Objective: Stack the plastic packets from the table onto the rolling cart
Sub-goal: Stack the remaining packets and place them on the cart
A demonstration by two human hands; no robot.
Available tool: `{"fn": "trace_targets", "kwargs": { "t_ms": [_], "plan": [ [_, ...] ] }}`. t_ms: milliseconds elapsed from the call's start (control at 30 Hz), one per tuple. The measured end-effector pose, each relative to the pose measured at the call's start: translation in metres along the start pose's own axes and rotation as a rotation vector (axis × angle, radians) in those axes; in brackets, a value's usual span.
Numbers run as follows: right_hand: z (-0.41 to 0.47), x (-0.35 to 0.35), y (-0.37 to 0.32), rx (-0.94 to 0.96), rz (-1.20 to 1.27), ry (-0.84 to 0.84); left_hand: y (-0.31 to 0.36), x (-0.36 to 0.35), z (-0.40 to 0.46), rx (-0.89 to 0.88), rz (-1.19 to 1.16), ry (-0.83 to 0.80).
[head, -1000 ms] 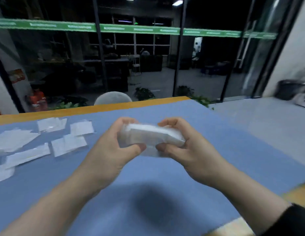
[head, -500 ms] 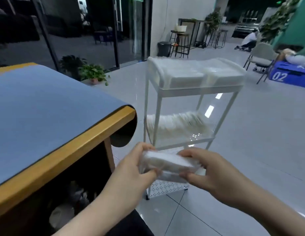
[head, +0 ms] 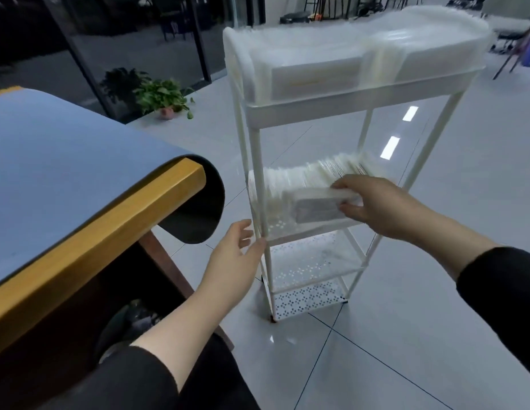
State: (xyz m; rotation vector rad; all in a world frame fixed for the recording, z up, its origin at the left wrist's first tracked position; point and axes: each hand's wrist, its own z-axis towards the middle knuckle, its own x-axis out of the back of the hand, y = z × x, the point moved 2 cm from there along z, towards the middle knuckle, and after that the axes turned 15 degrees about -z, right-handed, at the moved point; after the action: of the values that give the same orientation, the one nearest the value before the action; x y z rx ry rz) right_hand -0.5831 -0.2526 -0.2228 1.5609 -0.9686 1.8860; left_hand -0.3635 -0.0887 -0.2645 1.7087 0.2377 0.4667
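Observation:
A white rolling cart [head: 349,109] with several shelves stands on the floor to the right of the table. My right hand [head: 376,205] grips a bundle of clear plastic packets [head: 314,207] and holds it over the cart's second shelf, in front of a row of packets [head: 317,173] standing there. My left hand [head: 232,255] is relaxed, its fingertips at the cart's front-left post near that shelf's corner, holding nothing. The top tray is heaped with stacked packets [head: 317,72].
The blue-covered table [head: 65,161] with a yellow wooden edge is at the left, its mat corner hanging over. Two lower perforated cart shelves [head: 311,261] hold nothing visible. A potted plant [head: 163,97] stands by the glass wall; grey tiled floor lies right.
I turned from the table to the cart. My left hand let go of the bundle and went to the cart's post; my right hand carried the bundle up to the second shelf.

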Motion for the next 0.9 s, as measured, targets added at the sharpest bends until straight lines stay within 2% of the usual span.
{"fn": "trace_targets", "kwargs": {
  "t_ms": [233,400,600,733,800,900],
  "plan": [
    [0.065,-0.042,-0.011,0.061,-0.048,-0.104,-0.013,-0.009,0.049,0.051,0.095,-0.069],
    [0.075,-0.066,-0.021,0.105,-0.018,-0.149,-0.021,-0.013,0.066,0.066,0.042,-0.05],
    [0.072,-0.087,-0.014,0.21,-0.259,0.041,-0.021,-0.015,0.06,-0.028,0.07,-0.028],
    [0.068,-0.09,-0.011,0.228,-0.345,0.153,-0.021,-0.022,0.061,-0.063,0.209,-0.09],
    [0.066,-0.094,-0.009,0.253,-0.393,0.172,-0.02,-0.025,0.062,-0.05,0.231,-0.108],
    [0.063,-0.104,-0.007,0.251,-0.402,0.102,-0.019,-0.028,0.059,-0.02,0.213,-0.06]
  ]
}}
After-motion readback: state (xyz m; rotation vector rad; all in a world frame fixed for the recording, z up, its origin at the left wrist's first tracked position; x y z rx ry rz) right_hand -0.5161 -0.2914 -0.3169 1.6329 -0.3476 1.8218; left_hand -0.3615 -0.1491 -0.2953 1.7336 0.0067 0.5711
